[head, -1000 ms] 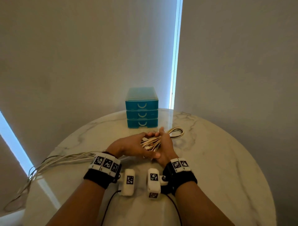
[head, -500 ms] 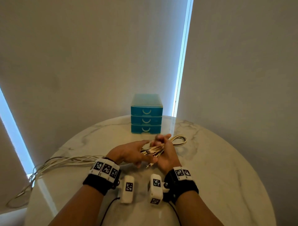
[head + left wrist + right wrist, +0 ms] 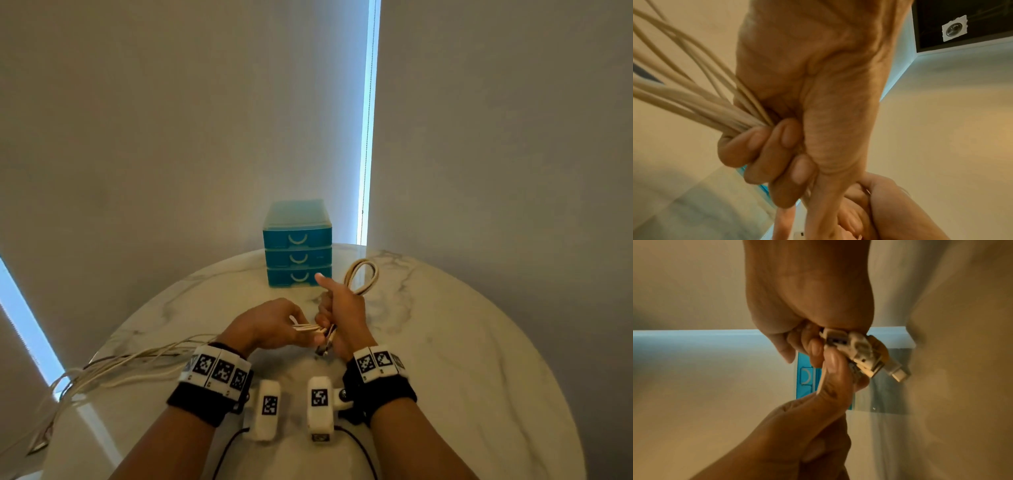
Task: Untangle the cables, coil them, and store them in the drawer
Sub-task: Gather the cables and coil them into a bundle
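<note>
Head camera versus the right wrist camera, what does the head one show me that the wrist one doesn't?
Only the head view shows the round marble table, the cable loop rising past the right hand, and loose cables trailing off the table's left edge. Only the right wrist view shows the connector plugs bunched at that hand's base. Both show the left hand meeting the right, and the blue drawer unit.
</note>
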`<move>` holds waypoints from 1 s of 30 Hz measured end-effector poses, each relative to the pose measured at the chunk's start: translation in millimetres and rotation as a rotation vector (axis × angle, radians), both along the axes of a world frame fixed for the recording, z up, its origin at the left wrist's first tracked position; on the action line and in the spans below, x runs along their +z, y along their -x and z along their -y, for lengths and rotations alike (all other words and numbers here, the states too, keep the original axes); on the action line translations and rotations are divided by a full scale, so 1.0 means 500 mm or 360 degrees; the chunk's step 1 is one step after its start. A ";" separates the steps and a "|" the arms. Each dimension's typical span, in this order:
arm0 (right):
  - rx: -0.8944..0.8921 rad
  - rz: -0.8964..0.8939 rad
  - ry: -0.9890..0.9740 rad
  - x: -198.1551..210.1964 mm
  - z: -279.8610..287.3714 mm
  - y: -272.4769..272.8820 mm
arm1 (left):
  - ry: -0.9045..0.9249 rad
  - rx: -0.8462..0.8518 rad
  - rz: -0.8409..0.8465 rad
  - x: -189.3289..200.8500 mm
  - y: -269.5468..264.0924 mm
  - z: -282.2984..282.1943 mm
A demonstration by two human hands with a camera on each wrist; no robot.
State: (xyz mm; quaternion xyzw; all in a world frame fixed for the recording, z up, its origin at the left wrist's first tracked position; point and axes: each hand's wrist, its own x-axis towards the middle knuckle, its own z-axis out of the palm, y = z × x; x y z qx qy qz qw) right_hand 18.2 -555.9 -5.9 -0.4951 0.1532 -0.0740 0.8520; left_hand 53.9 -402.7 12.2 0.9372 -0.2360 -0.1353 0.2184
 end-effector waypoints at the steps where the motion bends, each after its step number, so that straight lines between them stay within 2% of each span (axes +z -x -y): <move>1: -0.0066 -0.0056 0.0078 0.006 0.001 0.001 | -0.0044 0.0025 0.0041 0.000 0.002 0.006; 3: -0.0202 -0.0125 0.0133 0.010 0.010 0.000 | -0.0203 -0.0004 0.0083 0.009 0.004 0.015; 6: -0.0444 -0.0131 0.0199 0.002 0.035 -0.006 | -0.0391 -0.0074 -0.0049 0.036 0.003 0.016; 8: -0.0587 -0.0110 0.0259 0.002 0.045 -0.011 | -0.0370 -0.0122 -0.0096 0.050 0.001 0.024; 11: -0.0641 -0.0179 0.0359 0.013 0.053 -0.016 | -0.0400 -0.0261 0.0114 0.057 -0.005 0.044; 13: -0.0703 -0.0155 0.0286 0.022 0.058 -0.012 | -0.0382 -0.0302 0.0197 0.055 -0.007 0.056; 17: -0.0864 -0.0085 0.0412 0.026 0.072 -0.002 | -0.0187 -0.0296 0.0126 0.040 0.002 0.060; 20: -0.1227 0.0088 0.0564 0.022 0.098 0.003 | -0.0233 -0.0136 -0.0062 0.048 0.008 0.039; 22: -0.1407 0.0171 0.0705 0.012 0.115 0.001 | -0.0251 -0.0126 0.0125 0.065 0.009 0.028; 24: -0.1345 0.0171 0.0878 0.015 0.114 0.002 | -0.0200 -0.0187 0.0385 0.083 0.022 0.035; 27: -0.0929 -0.0039 0.1132 0.014 0.107 -0.004 | 0.0159 -0.0246 0.0616 0.116 0.056 0.077; 28: -0.0718 -0.0027 0.1108 0.007 0.100 -0.003 | 0.0253 -0.0289 0.0694 0.129 0.067 0.093; 30: -0.0237 0.0188 0.0796 -0.013 0.075 0.006 | 0.0345 -0.0360 0.0813 0.140 0.075 0.118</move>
